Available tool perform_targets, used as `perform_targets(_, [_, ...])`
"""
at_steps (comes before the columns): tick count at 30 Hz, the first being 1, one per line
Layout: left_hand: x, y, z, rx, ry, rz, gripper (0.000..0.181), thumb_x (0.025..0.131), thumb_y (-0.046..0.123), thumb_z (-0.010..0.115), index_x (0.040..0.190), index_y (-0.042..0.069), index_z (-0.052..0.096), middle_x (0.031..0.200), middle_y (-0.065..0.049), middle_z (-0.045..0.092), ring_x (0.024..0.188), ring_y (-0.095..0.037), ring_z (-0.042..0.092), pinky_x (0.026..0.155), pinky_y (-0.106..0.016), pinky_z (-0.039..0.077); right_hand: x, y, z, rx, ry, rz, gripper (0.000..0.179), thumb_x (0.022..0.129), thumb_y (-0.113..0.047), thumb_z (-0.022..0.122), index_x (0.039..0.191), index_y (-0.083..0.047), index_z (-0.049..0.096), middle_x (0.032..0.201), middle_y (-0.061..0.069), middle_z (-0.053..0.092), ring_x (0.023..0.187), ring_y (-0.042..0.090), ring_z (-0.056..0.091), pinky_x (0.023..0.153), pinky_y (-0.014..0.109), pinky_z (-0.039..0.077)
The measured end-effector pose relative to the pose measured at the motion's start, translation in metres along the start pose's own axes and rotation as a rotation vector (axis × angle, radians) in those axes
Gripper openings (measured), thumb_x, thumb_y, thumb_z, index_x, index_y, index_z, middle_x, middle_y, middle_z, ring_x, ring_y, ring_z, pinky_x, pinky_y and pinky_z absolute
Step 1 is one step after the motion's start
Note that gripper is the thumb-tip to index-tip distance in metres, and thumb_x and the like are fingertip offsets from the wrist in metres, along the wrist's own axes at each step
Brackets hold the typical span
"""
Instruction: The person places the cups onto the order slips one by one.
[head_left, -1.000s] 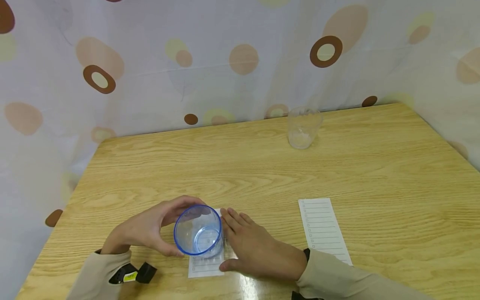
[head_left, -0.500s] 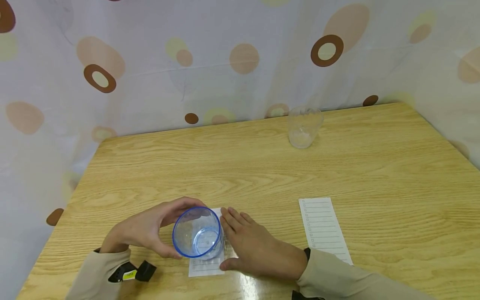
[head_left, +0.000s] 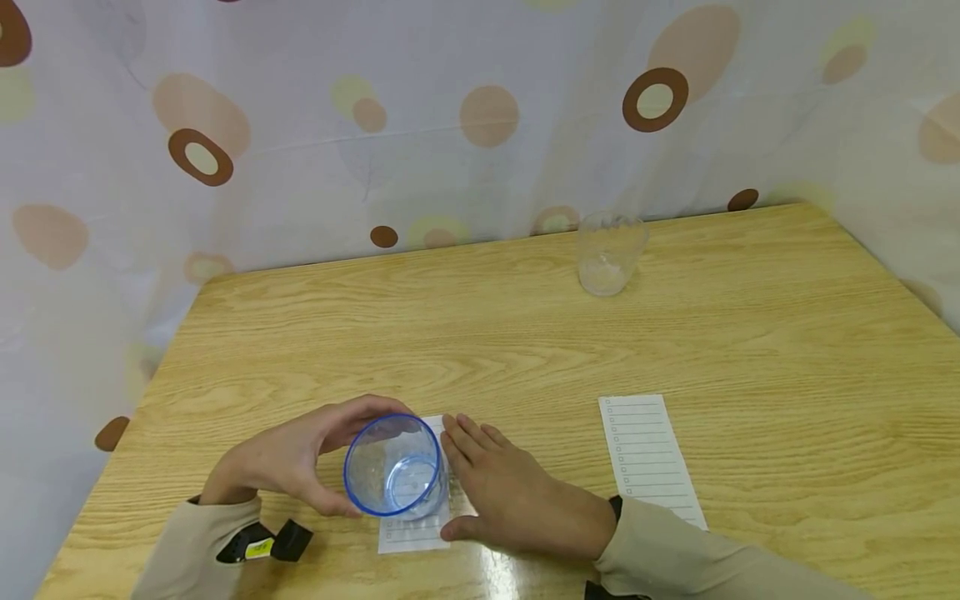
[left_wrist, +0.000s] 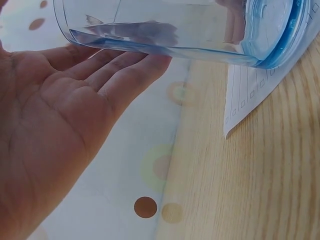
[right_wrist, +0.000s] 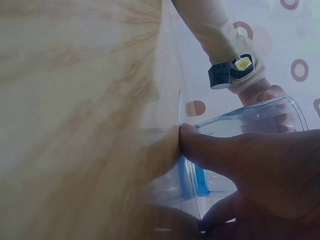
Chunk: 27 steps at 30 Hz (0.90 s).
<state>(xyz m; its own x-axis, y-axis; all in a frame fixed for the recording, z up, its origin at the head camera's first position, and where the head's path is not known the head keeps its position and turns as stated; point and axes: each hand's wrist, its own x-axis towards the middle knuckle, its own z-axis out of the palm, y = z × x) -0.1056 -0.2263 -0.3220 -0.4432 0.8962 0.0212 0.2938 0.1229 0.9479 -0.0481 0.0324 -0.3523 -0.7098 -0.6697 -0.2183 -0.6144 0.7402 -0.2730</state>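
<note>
**Round, see-through, blue-rimmed cup (head_left: 405,468) eased slightly left and nearer you**

Rim shift is slight against one second ago; almost nothing moved since the half-second mark. Cup stands on a white, lined paper strip (head_left: 412,540), between your hands. Glass or plastic: cannot tell. Your left hand (head_left: 296,454) holds it, fingers and thumb curved round its side, palm apart. Your right hand (head_left: 506,492) lies along the other side, fingers straight and together, thumb spread, its tip by the strip's edge.

Count: two cups, the second a clear, colourless round one (head_left: 609,257) at the back; two paper strips, the other (head_left: 651,454) to your right; one wood-grain table (head_left: 450,333); two hands.
</note>
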Motion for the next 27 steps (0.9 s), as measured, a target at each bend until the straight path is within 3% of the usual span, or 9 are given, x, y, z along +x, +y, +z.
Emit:
perform_targets(11, [-0.0005,-0.0031,-0.0025,-0.011,-0.014,0.020,0.088,0.073,0.000,0.081,0.144,-0.001,0.031,0.139,-0.022,0.043,0.129,-0.035,0.044,0.110,-0.036,0.035,-0.0011,-0.0005,-0.0003,0.007,0.003,-0.003,0.094,0.087,-0.058,0.061,0.149,0.004,0.028,0.159,0.018,0.016,0.146,0.030,0.014,0.117,0.042,0.019])
perform_targets(21, [-0.0001,-0.0073,-0.0049,0.013,-0.054,0.122,0.087,0.075,0.001,0.080,0.144,-0.008,0.027,0.138,-0.025,0.042,0.129,-0.036,0.043,0.109,-0.035,0.036,-0.0010,0.0000,0.0002,0.013,0.001,-0.012,0.094,0.087,-0.058,0.061,0.149,0.005,0.028,0.159,0.018,0.015,0.146,0.030,0.014,0.117,0.042,0.019])
perform_targets(27, [-0.0003,-0.0055,-0.0046,-0.017,-0.034,0.068,0.088,0.073,0.000,0.081,0.143,-0.007,0.028,0.139,-0.022,0.042,0.129,-0.035,0.043,0.110,-0.035,0.035,-0.0004,0.0006,-0.0003,0.002,-0.002,-0.014,0.094,0.087,-0.059,0.060,0.149,0.004,0.027,0.159,0.018,0.015,0.146,0.030,0.013,0.117,0.042,0.019])
